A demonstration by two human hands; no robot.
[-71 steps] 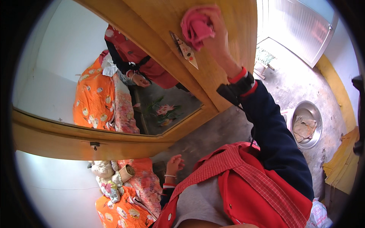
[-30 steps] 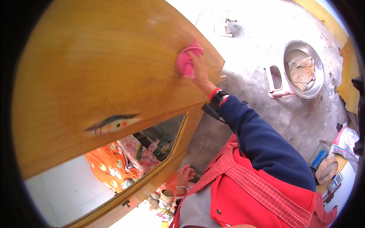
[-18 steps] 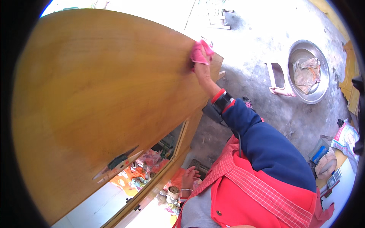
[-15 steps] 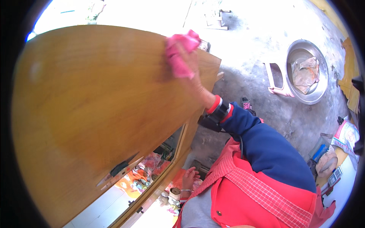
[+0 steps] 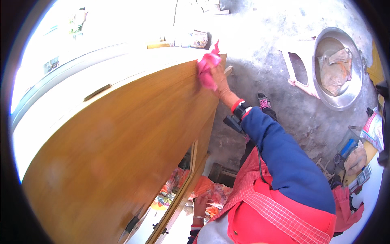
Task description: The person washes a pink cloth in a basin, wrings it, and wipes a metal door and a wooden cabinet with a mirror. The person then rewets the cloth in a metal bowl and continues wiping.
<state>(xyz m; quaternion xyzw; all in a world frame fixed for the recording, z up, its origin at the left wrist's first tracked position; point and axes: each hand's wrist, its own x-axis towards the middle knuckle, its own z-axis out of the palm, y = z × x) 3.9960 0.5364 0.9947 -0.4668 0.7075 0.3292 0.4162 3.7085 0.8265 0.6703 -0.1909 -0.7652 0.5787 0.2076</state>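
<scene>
Pink cloth (image 5: 208, 72) lies bunched against the far right corner of the wooden door (image 5: 122, 134), the broad brown panel that fills the left side of the view. On the door's lower edge sits a dark handle (image 5: 132, 223). Just right of that edge runs a narrow strip of mirror (image 5: 174, 181) in a wooden frame, showing orange and floral colours. Right of the door's lower part is the left hand (image 5: 200, 203), lowered and in shade, with a bracelet at its wrist; whether its fingers are open or curled I cannot tell. Orange floral fabric (image 5: 217, 191) shows beside it. At the door's far right corner, the right hand (image 5: 221, 81) grips the cloth, its arm in a navy sleeve (image 5: 284, 146). Further right of the door, a dark shoe with pink laces (image 5: 264, 101) stands on the concrete floor (image 5: 300, 134). Well to the door's right are a pale stool (image 5: 287, 69) and, beside it, a metal basin (image 5: 356, 91) holding a brownish cloth (image 5: 335, 73).
</scene>
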